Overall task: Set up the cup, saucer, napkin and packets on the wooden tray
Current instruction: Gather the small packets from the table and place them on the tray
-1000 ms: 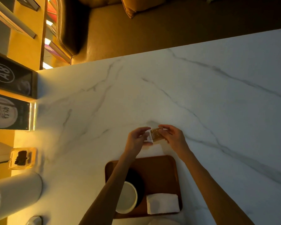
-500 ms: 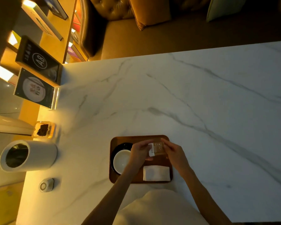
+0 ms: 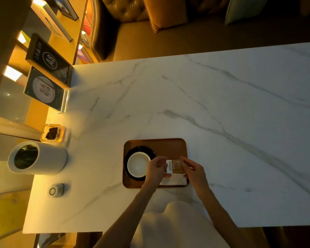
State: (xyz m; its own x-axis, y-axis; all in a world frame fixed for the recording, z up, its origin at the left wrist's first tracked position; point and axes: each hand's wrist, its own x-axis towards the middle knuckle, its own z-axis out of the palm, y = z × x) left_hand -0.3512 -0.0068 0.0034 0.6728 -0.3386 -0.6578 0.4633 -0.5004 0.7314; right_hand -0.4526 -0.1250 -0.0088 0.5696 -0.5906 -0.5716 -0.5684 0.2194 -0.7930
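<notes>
Here, I see both hands over the near right part of the brown wooden tray (image 3: 168,145), which lies flat on the white marble table (image 3: 222,113). The left hand (image 3: 157,169) and the right hand (image 3: 193,171) each pinch one end of a small brown and white packet (image 3: 175,166) with curled fingers, so it sits between them. I cannot tell if it is one packet or two. In my view the packet covers the far edge of the folded white napkin (image 3: 174,180), which lies in the tray's near right corner, partly hidden by the hands. On the left side of the tray a round white cup (image 3: 138,164) sits on a round black saucer (image 3: 141,149). Far left on the table, a white tube-shaped can (image 3: 48,158) lies on its side, with a small glass dish of dark bits (image 3: 52,133) beside it and a small round grey button (image 3: 55,190) nearer to me.
</notes>
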